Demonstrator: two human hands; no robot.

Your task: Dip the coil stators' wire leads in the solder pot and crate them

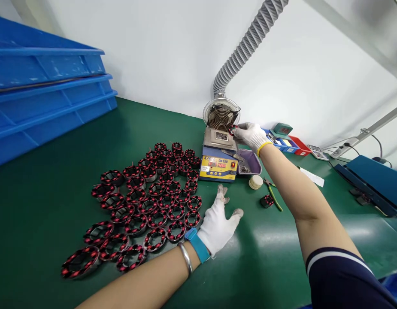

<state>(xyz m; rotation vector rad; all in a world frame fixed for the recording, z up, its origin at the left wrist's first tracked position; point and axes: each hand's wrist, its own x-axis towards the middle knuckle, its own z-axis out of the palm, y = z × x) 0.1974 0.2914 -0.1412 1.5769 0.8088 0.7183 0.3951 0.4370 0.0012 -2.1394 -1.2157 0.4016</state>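
Note:
My right hand (250, 134), in a white glove with greyed fingertips, grips a small red-and-black wound motor stator (232, 130) between its fingers. It holds the stator beside and slightly above the square bath (221, 136) of a solder pot (218, 168), whose yellow front panel has a lit red display. My left hand (218, 225), also gloved, with a blue wrist strap, hovers over or rests on the green table in front of the pot; which, I cannot tell. Its fingers are apart and hold nothing. Left of it, many similar stators (158, 218) sit close together in rows.
A fan (222, 117) with a grey flexible duct (250, 40) stands behind the pot. To the right are a purple tray (251, 163), a round cream-coloured block (256, 182), green-handled pliers (273, 195) and a single stator (267, 201). Blue crates (46, 103) are stacked at left.

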